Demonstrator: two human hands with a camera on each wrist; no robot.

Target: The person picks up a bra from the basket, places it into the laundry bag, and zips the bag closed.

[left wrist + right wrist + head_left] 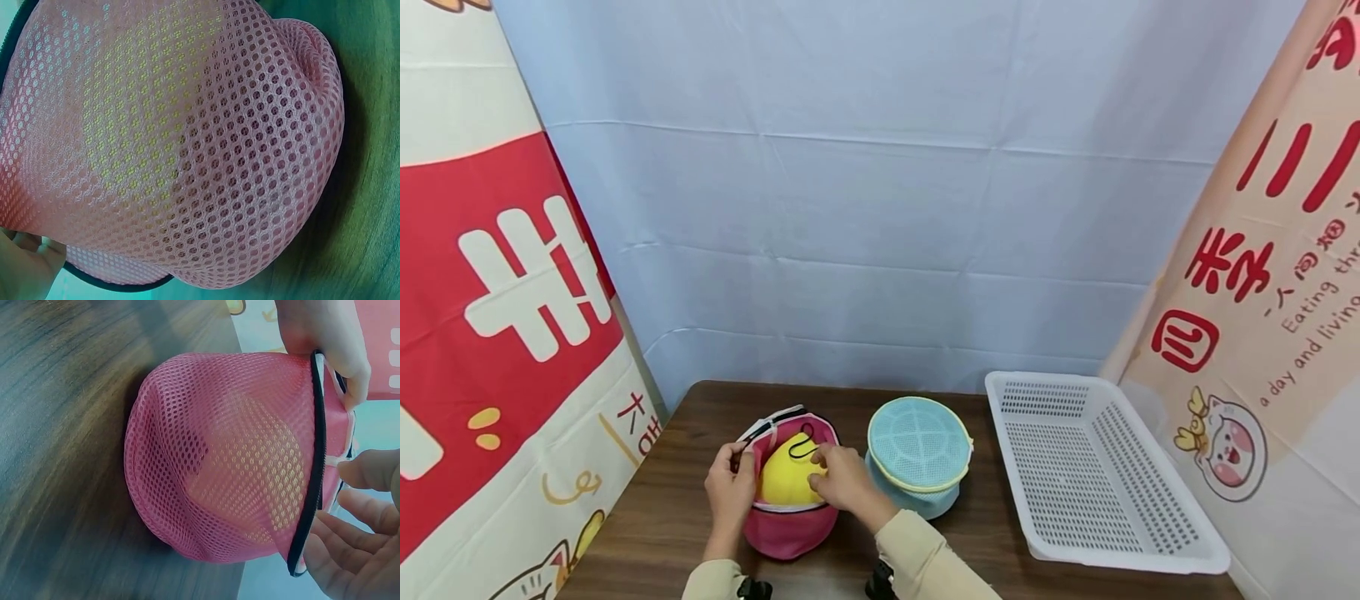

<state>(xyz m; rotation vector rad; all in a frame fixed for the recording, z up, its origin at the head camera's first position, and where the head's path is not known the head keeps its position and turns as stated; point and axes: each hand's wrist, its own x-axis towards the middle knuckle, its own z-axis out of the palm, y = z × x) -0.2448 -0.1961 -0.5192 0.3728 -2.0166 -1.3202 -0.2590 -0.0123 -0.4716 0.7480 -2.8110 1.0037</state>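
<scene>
A pink mesh laundry bag [790, 533] stands on the table with its dark-zipped mouth unfastened. In it lies a rounded yellow item [786, 479] with a thin black cord [803, 446] looped on top; its exact kind cannot be told. In the left wrist view its yellow shows through the pink mesh [262, 144]. My left hand [730, 487] grips the bag's rim on the left. Over the right side of the mouth is my right hand [850, 479], fingers loosely bent and spread beside the yellow item. The right wrist view shows its fingers [340, 556] near the zipped rim [309, 512].
Just right of the pink bag stands a light-blue mesh bag [919, 442] with yellow edging. Farther right is a white perforated plastic basket [1131, 562]. A pale blue cloth [880, 208] hangs behind the brown table [655, 533], and printed cloths hang at both sides.
</scene>
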